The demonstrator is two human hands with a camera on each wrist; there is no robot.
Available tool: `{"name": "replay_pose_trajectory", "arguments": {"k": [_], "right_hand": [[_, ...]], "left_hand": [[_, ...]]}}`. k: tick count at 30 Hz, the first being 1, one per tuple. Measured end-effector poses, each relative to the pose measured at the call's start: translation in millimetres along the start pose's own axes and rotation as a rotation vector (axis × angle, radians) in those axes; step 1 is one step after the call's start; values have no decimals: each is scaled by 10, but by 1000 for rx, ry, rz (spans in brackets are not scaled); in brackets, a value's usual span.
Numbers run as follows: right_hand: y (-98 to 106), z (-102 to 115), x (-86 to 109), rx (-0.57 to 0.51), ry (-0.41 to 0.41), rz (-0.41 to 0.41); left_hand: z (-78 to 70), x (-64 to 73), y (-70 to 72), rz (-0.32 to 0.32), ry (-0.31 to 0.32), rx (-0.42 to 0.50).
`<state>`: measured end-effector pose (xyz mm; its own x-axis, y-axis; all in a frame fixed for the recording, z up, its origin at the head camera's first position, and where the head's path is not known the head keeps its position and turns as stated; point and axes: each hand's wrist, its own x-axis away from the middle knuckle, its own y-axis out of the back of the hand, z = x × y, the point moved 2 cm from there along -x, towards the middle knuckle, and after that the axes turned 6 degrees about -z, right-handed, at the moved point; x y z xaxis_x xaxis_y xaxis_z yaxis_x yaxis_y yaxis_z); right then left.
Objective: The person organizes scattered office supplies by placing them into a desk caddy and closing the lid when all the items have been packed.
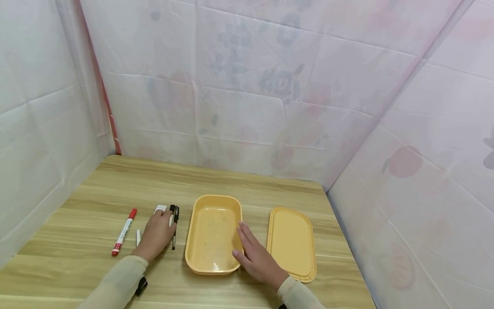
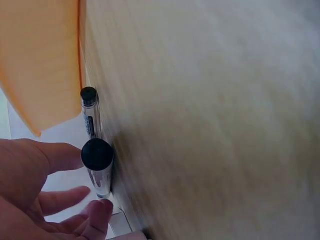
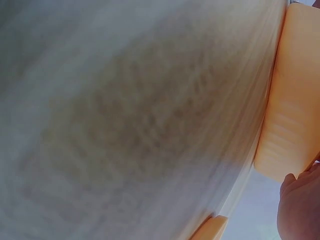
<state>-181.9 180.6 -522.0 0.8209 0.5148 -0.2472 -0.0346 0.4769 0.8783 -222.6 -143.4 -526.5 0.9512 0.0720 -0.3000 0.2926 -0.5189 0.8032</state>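
Note:
My left hand (image 1: 157,231) reaches over a thick marker (image 1: 172,207) with a black cap, lying on the table. In the left wrist view, thumb and bent fingers are around this marker (image 2: 101,181); part of the contact is hidden. Close beside it lies a slim clear-bodied pen (image 1: 174,240) with a black cap. A yellow rectangular container (image 1: 214,221) stands uncovered in the middle, with nothing inside. My right hand (image 1: 257,257) rests against its right side, fingers nearly straight and thumb over the rim. The container's outer wall (image 3: 292,100) shows in the right wrist view.
A matching yellow lid (image 1: 291,244) lies flat to the right of the container. On the left is a red-and-white marker (image 1: 124,232). White objects (image 1: 160,208) are partly covered by my left hand. Cloth walls (image 1: 239,86) enclose the wooden table (image 1: 200,174).

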Motion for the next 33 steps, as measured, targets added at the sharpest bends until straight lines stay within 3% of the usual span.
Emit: {"name": "replay_pose_trajectory", "arguments": {"k": [8,11,25,33], "right_hand": [[-4,-6,7,15,12,-6],[0,-8,8,15,14,-9],[2,5,20,5,13,-6],[7,8,15,13,24,-20]], "left_hand": [[7,9,5,69,53,-8],[-20,12,4,82,44,-23],[-12,9,9,49,9,-24],[-54,-5,102,-3,-5,1]]}}
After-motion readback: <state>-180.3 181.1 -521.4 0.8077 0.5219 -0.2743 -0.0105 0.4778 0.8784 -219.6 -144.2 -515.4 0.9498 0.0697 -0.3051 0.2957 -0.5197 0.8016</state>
